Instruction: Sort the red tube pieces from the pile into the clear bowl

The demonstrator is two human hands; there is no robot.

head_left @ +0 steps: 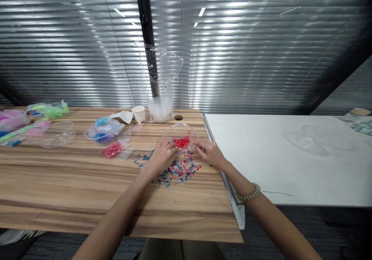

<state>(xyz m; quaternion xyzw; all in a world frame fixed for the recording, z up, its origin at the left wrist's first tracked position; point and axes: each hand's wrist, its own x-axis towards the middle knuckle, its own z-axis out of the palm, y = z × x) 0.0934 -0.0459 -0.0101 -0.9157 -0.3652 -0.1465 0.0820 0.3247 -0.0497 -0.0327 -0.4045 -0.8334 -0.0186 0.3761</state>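
Between the left hand (164, 154) and right hand (211, 154) sits one clear bowl (179, 130), one red heap (181, 142) inside; whether fingers clamp it cannot be told.

On the wooden table (87, 182), the near left part leaves wide room. Between the left hand (164, 154) and the right hand (210, 153), the clear bowl (179, 124) and scattered small pieces (178, 171) block the way. Behind, slightly left, stands the tall plastic bag (161, 108); rightward, the white table (247, 147) is open until the transparent plastic items (309, 145)
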